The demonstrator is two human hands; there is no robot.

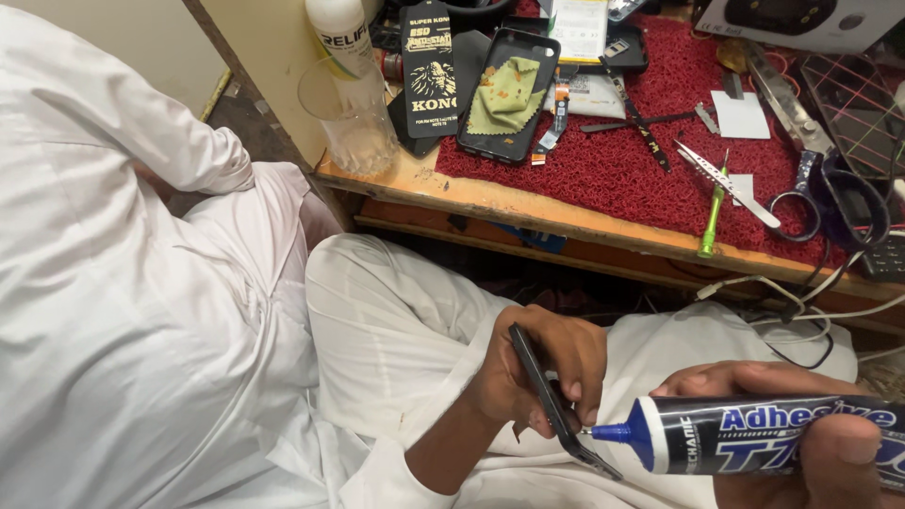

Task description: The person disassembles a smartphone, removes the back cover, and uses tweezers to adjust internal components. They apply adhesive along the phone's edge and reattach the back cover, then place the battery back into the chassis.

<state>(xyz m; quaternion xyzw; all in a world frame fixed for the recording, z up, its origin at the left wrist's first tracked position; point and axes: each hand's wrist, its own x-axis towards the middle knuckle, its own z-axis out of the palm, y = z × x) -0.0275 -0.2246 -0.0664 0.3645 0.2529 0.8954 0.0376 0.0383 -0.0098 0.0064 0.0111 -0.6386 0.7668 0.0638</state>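
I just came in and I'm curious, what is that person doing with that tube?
A person in white clothes sits by a low workbench. The left hand holds a thin dark phone on its edge over the lap. The right hand grips a black-and-blue adhesive tube, its blue nozzle tip right at the phone's edge. On the bench's red mat lie tweezers, a green screwdriver and a phone case.

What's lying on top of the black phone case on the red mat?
A green cloth with orange stains lies on the phone case, covering most of its middle; whatever is beneath the cloth is hidden.

Bright, even light; sharp focus, soft shadows.
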